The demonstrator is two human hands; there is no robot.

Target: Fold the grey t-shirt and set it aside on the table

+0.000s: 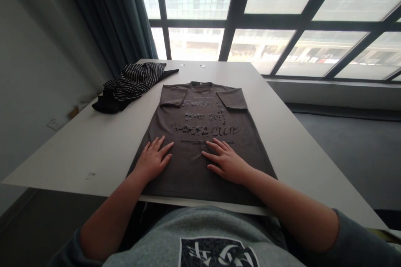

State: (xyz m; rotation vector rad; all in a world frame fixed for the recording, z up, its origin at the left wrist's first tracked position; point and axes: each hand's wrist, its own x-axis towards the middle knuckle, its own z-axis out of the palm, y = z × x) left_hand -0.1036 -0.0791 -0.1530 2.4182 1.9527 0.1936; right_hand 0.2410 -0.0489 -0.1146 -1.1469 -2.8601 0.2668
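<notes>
A dark grey-brown T-shirt (pixel 194 171) with black lettering lies flat, its collar toward the window and its hem near the table's front edge. Both short sleeves are folded inward over the chest. On the shirt's lower left part rests my left hand (pixel 153 159), open, with fingers spread on the cloth. My right hand (pixel 227 162) lies open on the lower right part, its fingers pointing inward just below the printed lines. Neither hand grasps any fabric.
A heap of black and white striped clothing (pixel 138 79) sits at the table's far left. The white table (pixel 300 167) reaches toward a large window (pixel 266 46). A dark curtain (pixel 109 12) hangs behind the heap. Two small round fittings (pixel 202 66) are at the far edge.
</notes>
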